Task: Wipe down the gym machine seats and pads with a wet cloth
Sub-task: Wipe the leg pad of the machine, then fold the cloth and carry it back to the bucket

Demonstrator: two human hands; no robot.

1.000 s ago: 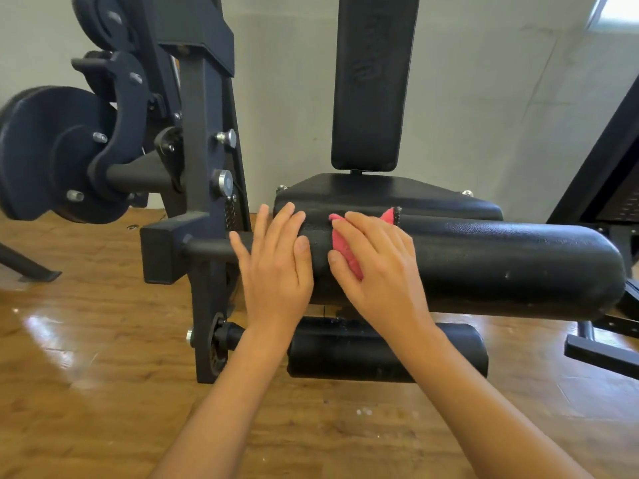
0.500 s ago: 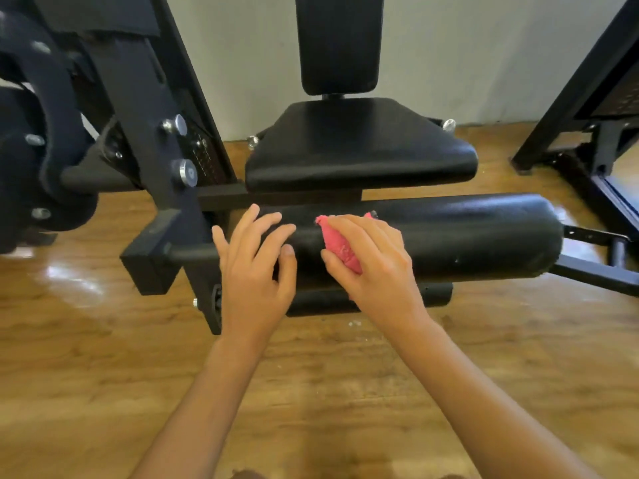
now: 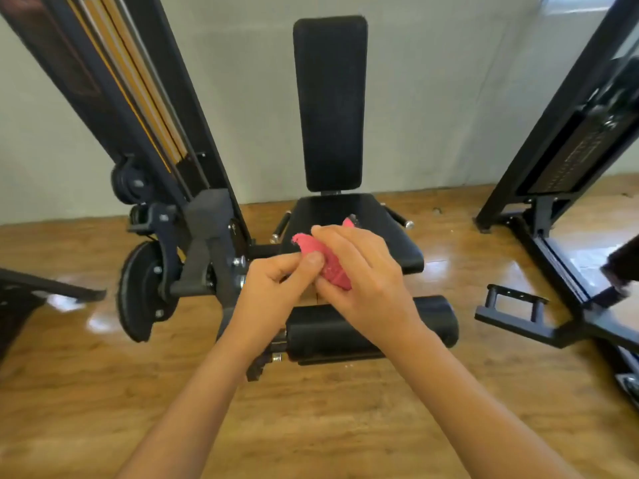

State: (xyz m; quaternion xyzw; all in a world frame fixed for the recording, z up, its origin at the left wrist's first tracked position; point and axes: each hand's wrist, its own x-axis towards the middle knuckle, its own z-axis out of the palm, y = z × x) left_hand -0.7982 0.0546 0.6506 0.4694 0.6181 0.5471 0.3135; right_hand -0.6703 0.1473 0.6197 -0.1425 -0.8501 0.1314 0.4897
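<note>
A black leg machine stands in front of me, with an upright back pad (image 3: 330,102), a flat seat (image 3: 390,233) and a round roller pad (image 3: 432,323) low in front. My right hand (image 3: 363,281) holds a pink cloth (image 3: 328,264) in the air above the roller pad and in front of the seat. My left hand (image 3: 276,288) pinches the cloth's near edge with thumb and fingers. Both hands are off the pads. Part of the roller pad is hidden behind my forearms.
The machine's dark frame with pulley and cam (image 3: 145,292) rises at the left. Another black machine frame (image 3: 553,188) with a low foot bar (image 3: 511,305) stands at the right. Wooden floor (image 3: 103,392) lies all around; a pale wall is behind.
Both hands have lifted off the roller pad and come together on the cloth. My view has pulled back and up, so the whole seat and back pad show.
</note>
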